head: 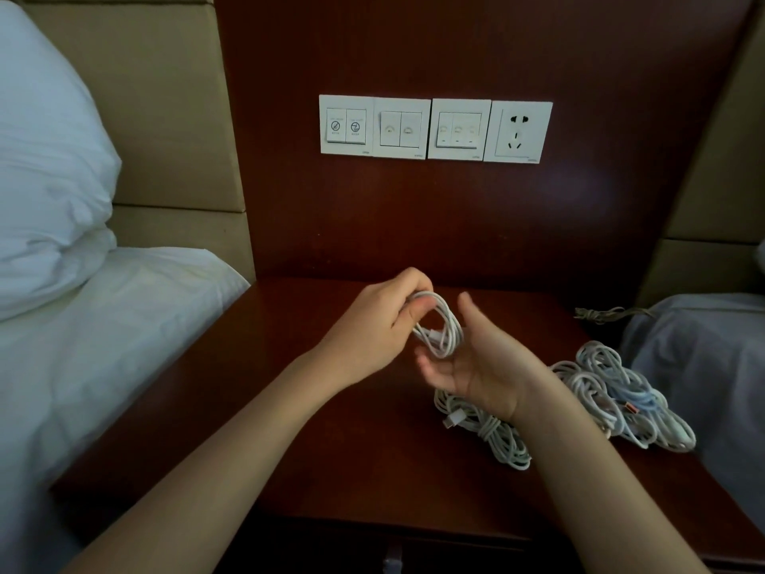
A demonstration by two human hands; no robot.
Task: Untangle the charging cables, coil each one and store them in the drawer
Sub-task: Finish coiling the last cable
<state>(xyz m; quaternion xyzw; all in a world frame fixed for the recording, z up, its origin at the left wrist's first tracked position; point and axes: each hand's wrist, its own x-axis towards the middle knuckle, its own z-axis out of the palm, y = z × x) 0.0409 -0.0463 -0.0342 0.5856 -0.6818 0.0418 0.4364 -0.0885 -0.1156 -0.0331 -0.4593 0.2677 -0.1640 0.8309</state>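
Observation:
My left hand (pixel 381 325) pinches the top of a small coiled white charging cable (pixel 445 325) held above the dark wooden nightstand (pixel 331 428). Just below and to the right of the coil is my right hand (pixel 476 366), palm up, fingers spread, fingertips near its lower loops. On the nightstand to the right lies a tangled pile of white and pale blue cables (pixel 621 395). A second bundle of white cable (pixel 492 432) lies partly under my right wrist. The drawer front (pixel 393 553) shows at the bottom edge, closed.
A bed with white sheets and a pillow (pixel 49 180) borders the nightstand on the left. Another bed's grey bedding (pixel 703 358) lies on the right, with a thin dark cord (pixel 600 313) beside it. Wall switches and a socket (pixel 521 132) sit on the panel behind.

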